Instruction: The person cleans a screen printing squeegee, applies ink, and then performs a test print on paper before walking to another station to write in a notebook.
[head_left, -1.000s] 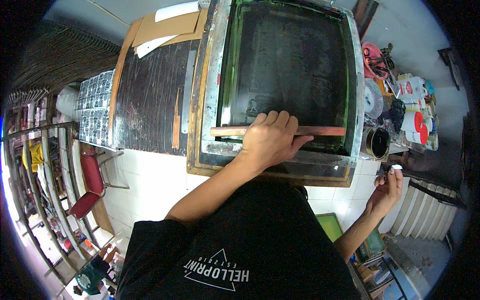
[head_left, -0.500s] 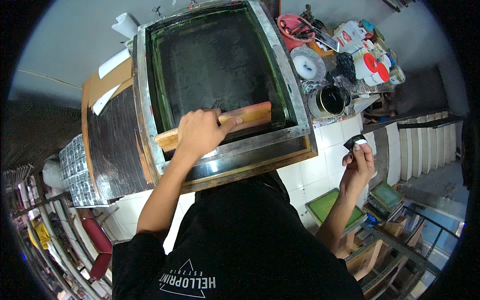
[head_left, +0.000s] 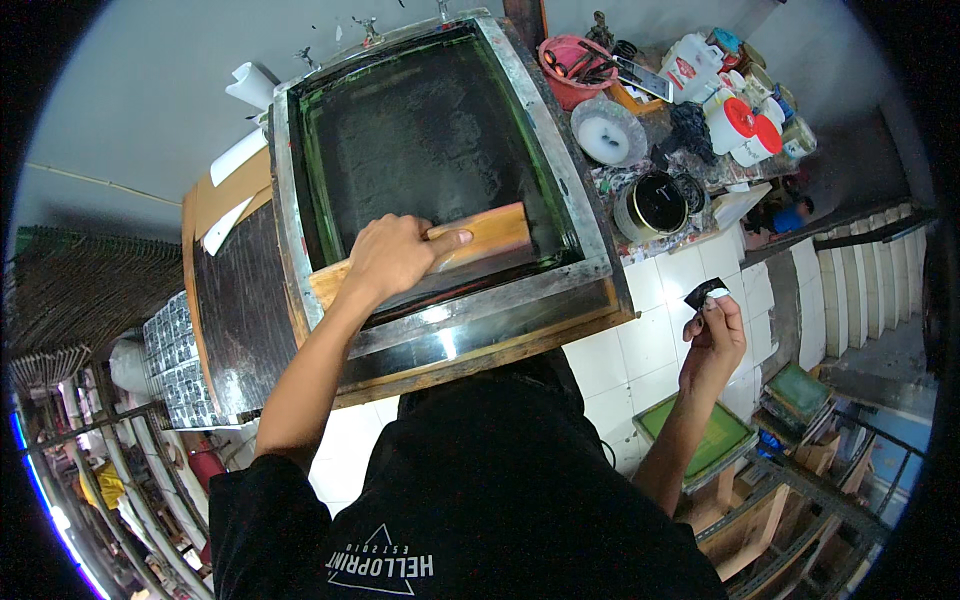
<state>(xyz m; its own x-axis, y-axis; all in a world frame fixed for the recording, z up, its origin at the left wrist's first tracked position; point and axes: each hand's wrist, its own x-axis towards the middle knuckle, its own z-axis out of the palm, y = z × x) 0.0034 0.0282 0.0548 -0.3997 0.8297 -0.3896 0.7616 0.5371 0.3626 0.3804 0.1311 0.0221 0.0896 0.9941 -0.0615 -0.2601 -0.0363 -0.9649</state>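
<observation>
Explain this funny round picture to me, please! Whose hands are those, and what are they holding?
There's no robot, just a person's bare hands. A wide fisheye camera worn on their head looks down, so straight edges bend. The left hand grips a wooden squeegee inside a metal-framed printing screen. The right hand pinches a small black-and-white scrap; I can't tell what it is. On the table at right stand an open can, dark inside, and a pink basin.
</observation>
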